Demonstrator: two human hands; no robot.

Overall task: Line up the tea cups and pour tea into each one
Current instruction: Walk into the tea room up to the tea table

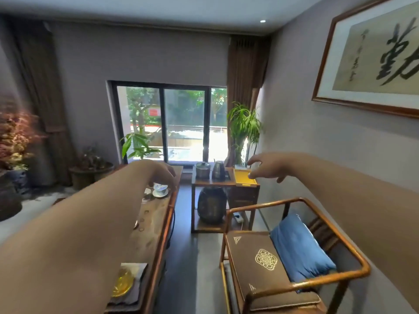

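Left hand (162,172) fingers curled down over the blue-white cup (160,189) near the tea table (156,234) far edge, grip unclear; right hand (264,168) loose, holding nothing, above yellow tray (244,177). Bare floor aisle between table and armchair (283,257); side stand (224,184) with kettle (218,169) blocks its far end.

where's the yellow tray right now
In the head view, the yellow tray sits right of centre on the small wooden side table, beside the kettle and under the right hand.

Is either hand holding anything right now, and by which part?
Neither grip is clear. The left hand hovers with curled fingers over the lidded cup, contact unclear. The right hand may pinch something small and pale above the yellow tray; too blurred to tell.
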